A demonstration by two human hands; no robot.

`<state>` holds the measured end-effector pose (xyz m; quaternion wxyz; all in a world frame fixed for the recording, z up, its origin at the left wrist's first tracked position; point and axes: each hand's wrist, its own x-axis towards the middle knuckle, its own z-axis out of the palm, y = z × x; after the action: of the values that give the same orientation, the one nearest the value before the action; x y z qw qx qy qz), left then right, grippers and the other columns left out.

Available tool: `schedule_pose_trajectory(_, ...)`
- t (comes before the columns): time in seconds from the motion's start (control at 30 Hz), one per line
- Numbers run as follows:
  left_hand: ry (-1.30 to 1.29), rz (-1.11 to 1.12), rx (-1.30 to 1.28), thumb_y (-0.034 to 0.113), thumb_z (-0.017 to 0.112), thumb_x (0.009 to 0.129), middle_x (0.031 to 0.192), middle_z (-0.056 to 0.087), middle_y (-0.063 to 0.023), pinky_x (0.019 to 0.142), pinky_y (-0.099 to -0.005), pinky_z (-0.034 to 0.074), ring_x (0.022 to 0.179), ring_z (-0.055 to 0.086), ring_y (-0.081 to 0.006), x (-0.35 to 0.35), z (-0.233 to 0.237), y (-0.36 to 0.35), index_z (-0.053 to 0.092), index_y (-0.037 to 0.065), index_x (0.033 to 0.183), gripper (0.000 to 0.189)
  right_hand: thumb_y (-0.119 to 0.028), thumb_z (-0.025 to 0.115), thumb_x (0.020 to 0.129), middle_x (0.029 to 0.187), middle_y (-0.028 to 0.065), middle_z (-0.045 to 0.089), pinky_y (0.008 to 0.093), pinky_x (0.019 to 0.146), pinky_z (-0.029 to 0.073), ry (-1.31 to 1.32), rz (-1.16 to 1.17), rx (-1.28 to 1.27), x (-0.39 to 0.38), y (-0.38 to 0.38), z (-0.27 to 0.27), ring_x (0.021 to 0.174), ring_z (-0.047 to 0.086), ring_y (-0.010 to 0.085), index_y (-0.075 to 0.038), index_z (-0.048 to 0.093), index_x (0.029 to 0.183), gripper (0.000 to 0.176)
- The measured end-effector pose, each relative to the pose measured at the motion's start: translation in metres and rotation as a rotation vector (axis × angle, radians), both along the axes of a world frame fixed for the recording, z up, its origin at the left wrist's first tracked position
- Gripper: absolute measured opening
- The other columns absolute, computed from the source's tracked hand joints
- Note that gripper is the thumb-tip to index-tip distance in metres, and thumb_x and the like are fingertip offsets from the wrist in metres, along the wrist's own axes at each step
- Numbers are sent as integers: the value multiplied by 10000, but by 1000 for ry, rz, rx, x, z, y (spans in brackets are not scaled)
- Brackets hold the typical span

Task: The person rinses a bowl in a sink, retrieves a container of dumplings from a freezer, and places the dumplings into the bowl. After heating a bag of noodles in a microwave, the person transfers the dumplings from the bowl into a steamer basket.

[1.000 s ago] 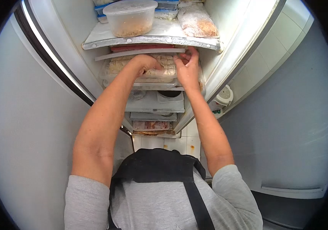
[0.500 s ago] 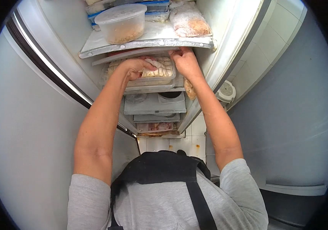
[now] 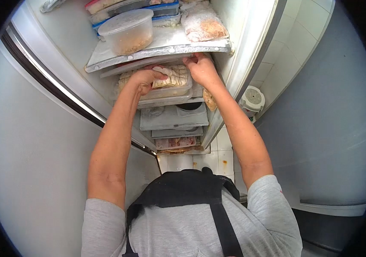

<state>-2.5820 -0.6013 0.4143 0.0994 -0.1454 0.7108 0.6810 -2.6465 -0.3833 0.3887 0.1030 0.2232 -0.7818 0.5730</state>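
A clear plastic container (image 3: 172,91) filled with rows of pale, whitish food pieces (image 3: 175,76) stands on a freezer shelf. My left hand (image 3: 145,80) is over its left part, thumb and fingers closed on some of the pale pieces. Above the container, a translucent lid (image 3: 136,65) is tilted up under the shelf overhead. My right hand (image 3: 200,70) pinches the lid near its right end, with its fingertips partly hidden under the upper shelf.
The upper shelf (image 3: 161,50) holds a round lidded tub (image 3: 127,32), stacked boxes and a frosty bag (image 3: 203,22). A bag (image 3: 209,100) hangs beside the container's right end. Lower shelves (image 3: 172,118) lie beneath. Freezer doors flank both sides.
The view has shifted and tilted slightly. My left hand stays closed on the pale pieces and my right hand stays at the lid, both nearly unmoved relative to the container.
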Motion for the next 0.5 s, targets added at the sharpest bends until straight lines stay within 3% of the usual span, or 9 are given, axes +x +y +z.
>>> schedule_pose_trajectory(0.2, 2, -62, 310, -51, 746, 885, 1270, 659, -95, 1008, -381, 559, 1125, 676, -227, 0, -3, -17, 592, 38, 1325, 474, -300, 726, 897, 1139, 251, 730, 444, 965, 528, -100, 39, 19, 18, 3, 12, 1108, 692, 417, 59, 596, 1315, 566)
schedule_pose_trajectory(0.27, -47, -155, 437, -23, 727, 908, 1217, 694, -98, 997, -393, 570, 1087, 699, -246, -8, -11, -27, 627, 33, 1279, 388, -255, 803, 829, 1259, 280, 666, 462, 1005, 515, 23, -28, 136, 37, 1, 10, 1194, 643, 446, 44, 489, 1413, 727)
schedule_pose_trajectory(0.3, -47, -154, 436, -23, 727, 908, 1217, 694, -98, 997, -393, 570, 1087, 699, -246, -8, -11, -27, 627, 33, 1279, 388, -255, 803, 829, 1259, 280, 666, 462, 1005, 515, 22, -28, 135, 40, -1, 6, 1194, 643, 446, 44, 489, 1413, 727)
schedule_pose_trajectory(0.37, -62, -83, 454, 14, 723, 917, 1169, 709, -107, 928, -384, 583, 1069, 701, -236, -6, -9, -28, 655, 31, 1226, 317, -223, 864, 763, 1374, 316, 572, 477, 1057, 493, 93, -60, 119, 43, -5, 0, 1275, 580, 469, 22, 382, 1483, 900)
schedule_pose_trajectory(0.5, -83, -60, 395, 41, 747, 897, 1130, 719, -103, 839, -357, 570, 1035, 702, -215, -2, 4, -30, 666, 38, 1193, 307, -218, 872, 757, 1410, 338, 533, 480, 1093, 473, 74, -88, 179, 46, -7, 4, 1305, 555, 464, 19, 364, 1496, 928)
